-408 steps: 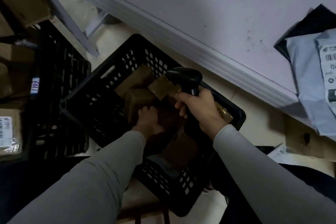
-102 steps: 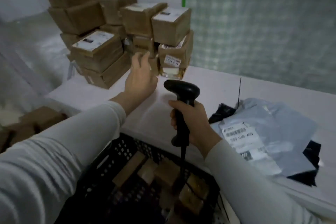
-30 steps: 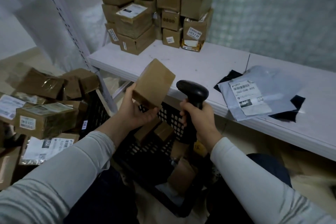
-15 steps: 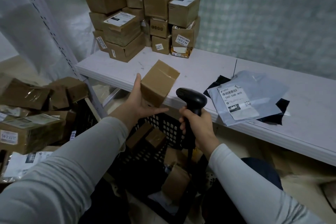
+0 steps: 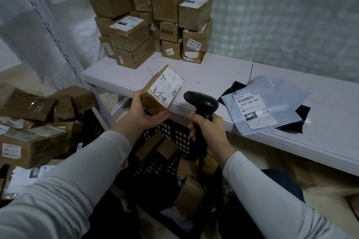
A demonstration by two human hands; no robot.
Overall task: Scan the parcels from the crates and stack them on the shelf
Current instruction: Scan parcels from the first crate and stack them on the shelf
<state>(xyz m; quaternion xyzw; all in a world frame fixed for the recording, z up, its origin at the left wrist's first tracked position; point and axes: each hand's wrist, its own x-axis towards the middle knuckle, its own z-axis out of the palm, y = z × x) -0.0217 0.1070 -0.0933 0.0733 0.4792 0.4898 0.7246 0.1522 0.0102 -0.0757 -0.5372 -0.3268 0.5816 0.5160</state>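
L grip (image 5: 144,115): blocky cardboard pkg (image 5: 155,96)

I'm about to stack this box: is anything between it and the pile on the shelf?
Nothing visible does. The left hand holds the box at the shelf edge, and only bare shelf top lies between it and the pile.

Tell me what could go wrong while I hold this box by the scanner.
The small brown cardboard box sits tilted in the left hand, above the black plastic crate; it might slip and drop in. Its white label faces up, while the black handheld scanner in the right hand sits beside it, so the scan may miss. The stacked cardboard boxes on the white shelf look uneven.
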